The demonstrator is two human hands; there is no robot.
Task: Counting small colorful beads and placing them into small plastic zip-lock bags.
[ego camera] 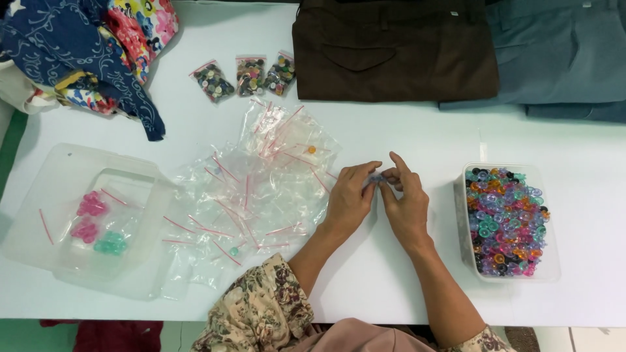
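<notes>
White worktop [404, 143] seen from above. Just left of a clear tub of coloured buttons [505, 221], the left hand [349, 202] and right hand [405, 205] meet, fingers [365, 171] pinched narrow around a small bluish button [376, 178] — light, hard, probably slippery, best gripped by its rim. Farther left of the tub lie empty zip bags [254, 189] — thin, clear.

Hands [378, 195] meeting mid-table [404, 137]; tub of buttons [505, 218] to their right, loose zip bags [261, 182] to their left, lidded box [85, 215] beyond those; folded trousers [391, 49] along far edge, filled bags [248, 77] beside.
</notes>
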